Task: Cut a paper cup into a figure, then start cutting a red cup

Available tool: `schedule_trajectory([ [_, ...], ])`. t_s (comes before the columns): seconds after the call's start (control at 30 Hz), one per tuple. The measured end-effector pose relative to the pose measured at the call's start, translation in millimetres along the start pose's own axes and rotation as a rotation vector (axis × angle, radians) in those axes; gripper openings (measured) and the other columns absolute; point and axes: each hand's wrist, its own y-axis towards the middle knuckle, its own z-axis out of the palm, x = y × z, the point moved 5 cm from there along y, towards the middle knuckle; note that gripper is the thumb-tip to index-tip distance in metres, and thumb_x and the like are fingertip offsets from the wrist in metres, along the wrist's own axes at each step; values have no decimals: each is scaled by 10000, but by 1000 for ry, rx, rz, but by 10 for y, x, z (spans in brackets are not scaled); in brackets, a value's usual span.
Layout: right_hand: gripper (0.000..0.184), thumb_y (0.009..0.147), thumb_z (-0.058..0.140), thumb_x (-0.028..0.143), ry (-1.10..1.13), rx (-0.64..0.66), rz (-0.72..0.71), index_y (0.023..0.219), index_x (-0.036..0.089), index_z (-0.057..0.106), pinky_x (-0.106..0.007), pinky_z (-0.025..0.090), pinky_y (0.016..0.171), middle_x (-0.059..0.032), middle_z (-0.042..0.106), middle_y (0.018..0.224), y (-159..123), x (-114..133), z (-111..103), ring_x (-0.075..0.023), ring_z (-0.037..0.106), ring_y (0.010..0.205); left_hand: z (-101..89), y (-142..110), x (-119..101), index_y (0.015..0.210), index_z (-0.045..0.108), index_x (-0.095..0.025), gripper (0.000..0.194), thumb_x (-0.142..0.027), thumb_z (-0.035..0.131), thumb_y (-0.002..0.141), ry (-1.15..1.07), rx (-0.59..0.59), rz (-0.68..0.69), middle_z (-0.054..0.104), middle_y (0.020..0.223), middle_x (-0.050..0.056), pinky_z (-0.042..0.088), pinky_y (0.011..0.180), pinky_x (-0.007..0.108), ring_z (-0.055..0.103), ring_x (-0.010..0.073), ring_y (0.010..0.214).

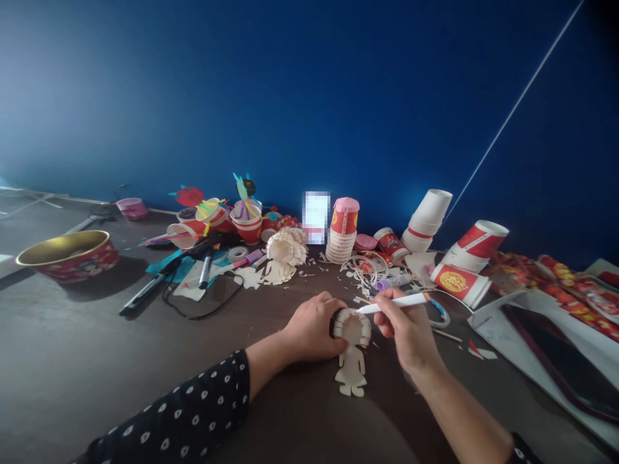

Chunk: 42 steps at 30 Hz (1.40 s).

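Observation:
A pale paper doll cutout [351, 370] with a skirt and a ring of curled paper strips around its head lies on the dark table. My left hand [314, 327] grips the doll at the left side of its head, the thumb near the neck. My right hand [403, 332] holds a white marker [394, 303] like a pen. Its tip touches or nearly touches the curls at the top of the doll's head; I cannot tell which. Behind the doll stands a similar cutout with a curled paper head [285, 250].
A gold-lined bowl [68, 254] stands at the left. Stacked paper cups [342, 232] rise at the back, with more cups [461, 283] tipped to the right. A black pen-like tool [145, 291] with a cord, paper scraps, and a phone [563, 364] on a white tray surround my work area.

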Motion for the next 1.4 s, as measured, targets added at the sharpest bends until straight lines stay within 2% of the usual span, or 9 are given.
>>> schedule_trajectory([
  [0.2,192,749,540,312,-146,7,10,619,174,508,-172,263,343,56,473,431,-92,30,-65,-69,384,352,-13,-20,-20,1216,419,-301,693,-317,647,562,-4,11,8,521,982,26,440,798,325,544,213,909],
  [0.33,171,744,530,313,-172,-8,8,637,187,485,-172,272,349,59,475,447,-135,16,-82,-75,397,358,-21,-23,-22,1161,484,-298,609,-329,642,573,3,11,10,522,951,24,441,795,324,547,209,892],
  [0.47,164,742,523,319,-150,36,-14,650,187,486,-179,319,375,53,489,462,-129,-14,-26,-80,421,380,-22,-19,-25,1096,534,-260,530,-335,637,582,-6,9,16,534,938,30,440,794,318,550,204,873],
  [0.6,161,744,516,304,-214,95,-35,637,188,485,-191,329,382,56,471,452,-124,-66,30,-90,421,388,-20,-11,-30,1095,535,-248,523,-337,634,588,0,8,9,537,951,36,435,809,327,543,212,895],
  [0.8,158,778,498,302,-251,112,-89,659,205,463,-200,321,391,66,441,455,-117,-161,31,-104,413,397,-24,0,-43,1098,534,-247,530,-312,640,583,4,20,-2,536,961,38,432,813,334,538,215,901],
  [0.97,157,781,515,298,-399,89,-180,657,210,475,-217,318,409,61,442,437,-112,-135,24,-119,415,405,-29,2,-45,1092,538,-249,533,-321,652,576,14,31,-6,536,953,37,431,810,331,535,217,907],
  [1.23,175,772,534,335,-417,85,-184,648,219,490,-230,335,424,49,488,435,-116,-115,36,-138,442,399,-12,3,-35,1089,534,-261,527,-316,652,578,20,28,-5,533,942,24,432,798,319,541,208,900],
  [1.4,168,790,521,316,-477,88,-235,659,218,483,-235,359,455,39,498,474,-112,-110,48,-148,477,449,-11,7,-36,1089,535,-258,528,-312,649,577,10,29,4,533,941,26,430,798,315,539,205,896],
])
